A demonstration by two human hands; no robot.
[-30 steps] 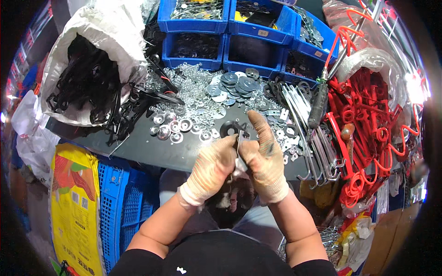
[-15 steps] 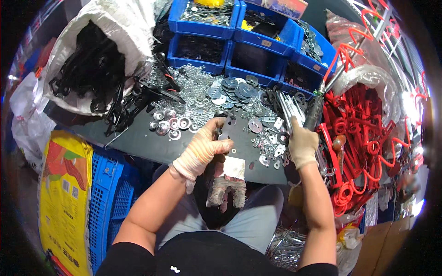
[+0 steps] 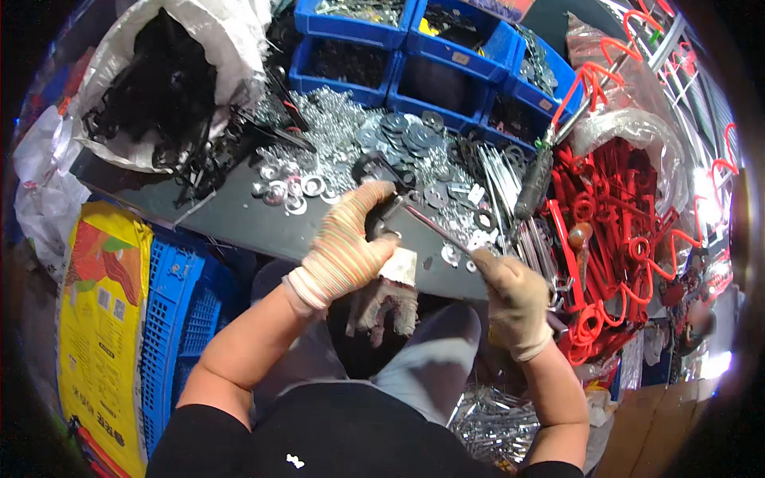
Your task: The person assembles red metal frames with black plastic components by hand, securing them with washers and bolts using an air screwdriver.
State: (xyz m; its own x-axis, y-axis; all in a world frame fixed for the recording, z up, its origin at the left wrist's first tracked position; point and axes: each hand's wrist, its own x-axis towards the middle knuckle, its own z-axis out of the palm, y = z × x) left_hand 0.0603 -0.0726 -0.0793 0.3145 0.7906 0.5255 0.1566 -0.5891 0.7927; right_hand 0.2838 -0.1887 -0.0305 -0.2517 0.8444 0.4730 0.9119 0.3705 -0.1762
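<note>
My left hand, in a striped knit glove, is closed on a small dark part with a metal piece on it, above the bench edge; the fingers cover much of it. In my gloved right hand is one end of a thin metal rod. The rod slants up to the left, and its far tip meets the part at my left fingers; whether it is inserted I cannot tell. Just below my left hand sits a white block on a worn, cloth-wrapped fork-shaped support.
Loose rods, washers and small springs cover the bench. Blue bins stand behind. A black-handled tool hangs by red parts. At left are a white sack of black pieces and a blue crate.
My right hand has left the rod bundle and come down and nearer with one rod, whose tip now reaches the part in my left hand. The left hand keeps its hold.
</note>
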